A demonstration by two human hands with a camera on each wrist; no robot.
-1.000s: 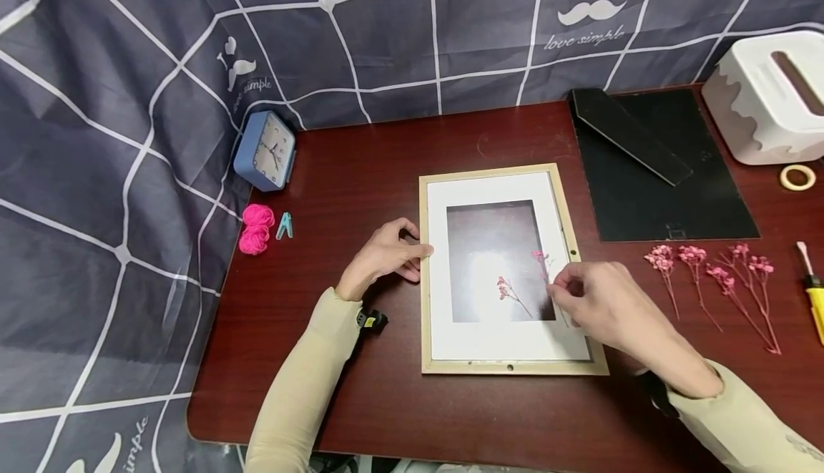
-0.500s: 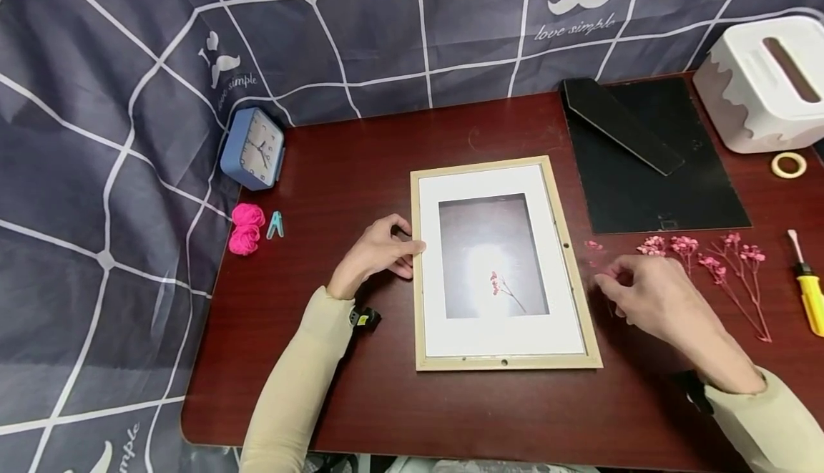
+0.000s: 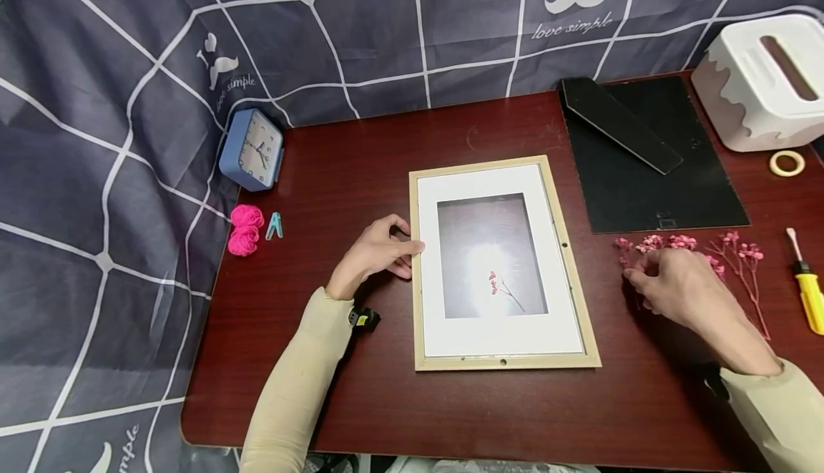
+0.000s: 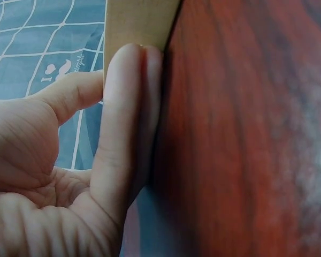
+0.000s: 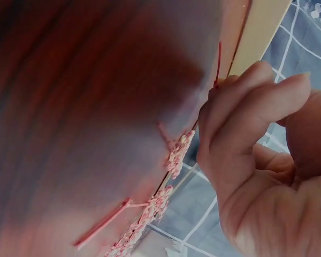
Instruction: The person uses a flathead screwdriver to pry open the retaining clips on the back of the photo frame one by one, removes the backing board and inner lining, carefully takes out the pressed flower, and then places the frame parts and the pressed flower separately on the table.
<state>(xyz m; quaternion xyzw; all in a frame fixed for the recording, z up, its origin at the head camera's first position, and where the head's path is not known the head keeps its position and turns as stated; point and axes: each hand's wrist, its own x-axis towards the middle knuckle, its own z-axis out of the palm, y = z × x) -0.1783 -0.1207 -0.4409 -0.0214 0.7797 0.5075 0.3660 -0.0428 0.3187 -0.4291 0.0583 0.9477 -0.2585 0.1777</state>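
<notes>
In the head view, a light wooden picture frame (image 3: 503,363) with a white mat (image 3: 479,337) lies flat on the table. A small sprig of pink dried flowers (image 3: 494,283) rests inside the mat's window. My left hand (image 3: 375,252) grips the frame's left side, thumb over the edge and fingers against the outer side (image 4: 136,24). Right of the frame, my right hand (image 3: 689,290) is low over the table, fingers curled at a pink sprig (image 3: 622,245). Its thin stem (image 5: 219,63) shows past the fingers in the right wrist view. More sprigs (image 3: 749,252) lie beside and partly under this hand.
Behind the sprigs lies a black backing board (image 3: 644,194) with its stand. A white tissue box (image 3: 759,94), a wooden ring (image 3: 787,164) and a yellow screwdriver (image 3: 810,298) are at the right. Pink yarn (image 3: 244,230), a teal clip (image 3: 275,225) and a blue clock (image 3: 254,149) stand left.
My right hand has moved right from over the frame to the row of sprigs, carrying a pink sprig with it. The left hand stays on the frame. The head view has shifted slightly.
</notes>
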